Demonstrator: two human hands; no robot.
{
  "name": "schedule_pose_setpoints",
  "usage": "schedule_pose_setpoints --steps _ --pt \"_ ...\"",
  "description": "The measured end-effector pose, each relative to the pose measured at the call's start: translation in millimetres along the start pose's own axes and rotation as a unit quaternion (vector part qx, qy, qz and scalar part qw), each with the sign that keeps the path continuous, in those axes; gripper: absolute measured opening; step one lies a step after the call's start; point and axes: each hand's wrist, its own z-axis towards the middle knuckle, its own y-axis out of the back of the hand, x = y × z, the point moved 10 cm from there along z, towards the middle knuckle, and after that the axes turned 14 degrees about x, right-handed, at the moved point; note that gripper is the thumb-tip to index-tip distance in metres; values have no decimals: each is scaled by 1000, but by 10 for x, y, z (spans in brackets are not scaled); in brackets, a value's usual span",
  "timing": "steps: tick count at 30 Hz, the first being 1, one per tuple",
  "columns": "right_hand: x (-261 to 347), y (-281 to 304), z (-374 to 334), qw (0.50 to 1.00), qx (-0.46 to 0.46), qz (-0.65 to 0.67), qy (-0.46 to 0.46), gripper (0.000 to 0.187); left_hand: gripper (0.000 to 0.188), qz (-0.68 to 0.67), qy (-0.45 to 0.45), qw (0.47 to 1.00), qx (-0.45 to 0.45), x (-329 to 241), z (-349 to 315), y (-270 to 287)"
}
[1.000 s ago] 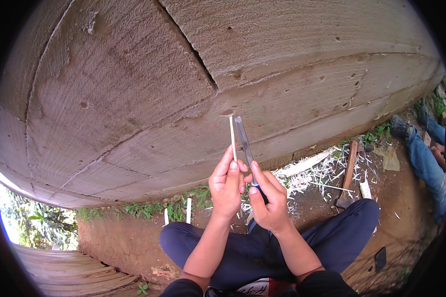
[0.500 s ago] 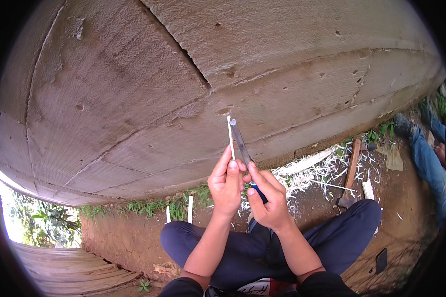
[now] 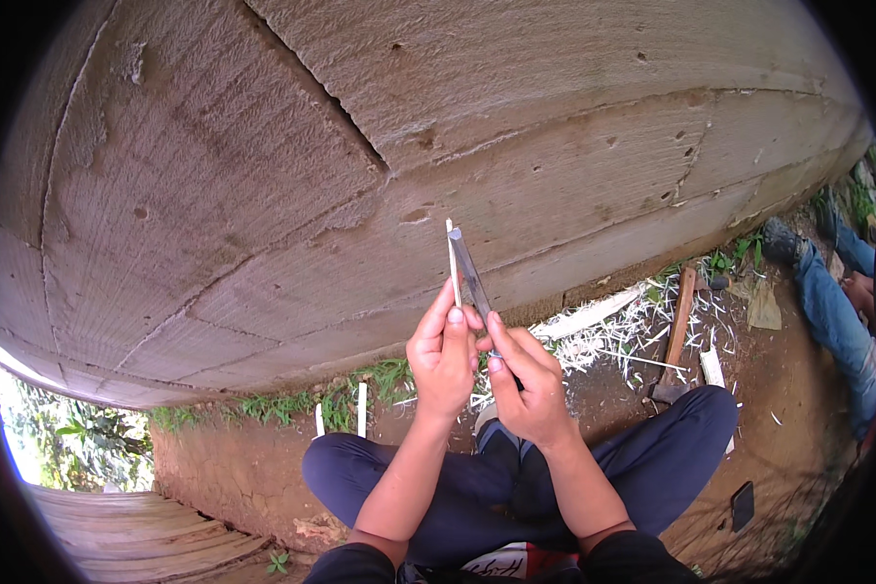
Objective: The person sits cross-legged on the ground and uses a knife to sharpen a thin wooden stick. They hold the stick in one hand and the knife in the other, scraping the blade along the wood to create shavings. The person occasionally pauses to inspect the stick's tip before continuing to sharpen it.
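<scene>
My left hand (image 3: pixel 442 362) pinches a thin pale stick (image 3: pixel 453 263), which points up and away from me. In my right hand (image 3: pixel 528 382) is a knife (image 3: pixel 470 273) with a grey metal blade; my fingers wrap its handle and mostly hide it. The blade tip lies right beside the upper end of the stick, and the two look to touch there. Both hands are close together above my crossed legs (image 3: pixel 652 443), thumbs on top.
White shavings (image 3: pixel 603 341) litter the ground at right, near a wooden-handled hammer or axe (image 3: pixel 679 326). A concrete wall (image 3: pixel 292 224) rises ahead. A phone (image 3: pixel 743 506) lies at lower right. Another person's jeans-clad leg (image 3: pixel 832 311) is at far right; pale strips (image 3: pixel 362 409) stand left.
The view has shifted slightly, so the wall and ground appear further left. The knife has tilted a little and its blue handle is now hidden. Both hands keep their hold.
</scene>
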Motion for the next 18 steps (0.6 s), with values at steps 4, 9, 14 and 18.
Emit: schedule_pose_setpoints --steps 4,9,14,18 --pt "26 -21 8 1000 -4 -29 10 46 36 12 5 1000 1 42 1 39" --pt "40 -59 15 998 -15 -53 6 46 35 26 4 1000 -1 56 -28 56" --pt "-8 -50 23 998 -26 -52 12 44 36 29 0 1000 8 19 -23 68" --pt "-31 -31 -11 999 -32 -40 13 43 36 39 -9 999 15 40 -24 83"
